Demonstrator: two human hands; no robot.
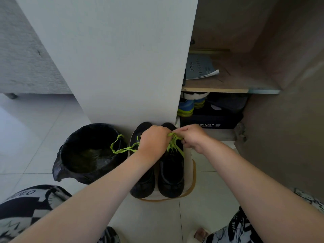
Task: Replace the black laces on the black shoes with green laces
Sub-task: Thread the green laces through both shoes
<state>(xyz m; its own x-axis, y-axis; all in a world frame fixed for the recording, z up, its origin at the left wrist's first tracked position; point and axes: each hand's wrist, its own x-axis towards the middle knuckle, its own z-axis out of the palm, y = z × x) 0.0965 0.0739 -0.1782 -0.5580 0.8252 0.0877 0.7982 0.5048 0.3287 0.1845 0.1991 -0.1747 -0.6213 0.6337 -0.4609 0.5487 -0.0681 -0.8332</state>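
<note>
- The right hand has its fingers curled, with thumb and fingertips pinching a strand of the green lace at the far end of the right shoe.
- The left hand is seen from the back, and its fingers bend down towards the same spot. Their tips are hidden, so I cannot tell whether they hold the lace or only press on it.
- Between the 2 hands the green lace crosses the shoe's eyelets, and 1 loose strand runs down its right side towards the near end. Lacing on this shoe looks to be at the upper eyelets or the tying stage.
- The left shoe stands touching the right one and carries a second green lace, whose long loop trails left over the rim of the bin. It appears threaded but not tied off, though the left forearm covers much of it.
- No black lace shows on either shoe, so removal seems done for both. What is probably left is to finish and tie the right shoe, then tidy the left.
- Both shoes sit on a pale mat with a brown edge, on the tiled floor.
- Far behind them is a white cabinet door, and to its right an open cabinet holds blue-and-yellow shoes.
</note>
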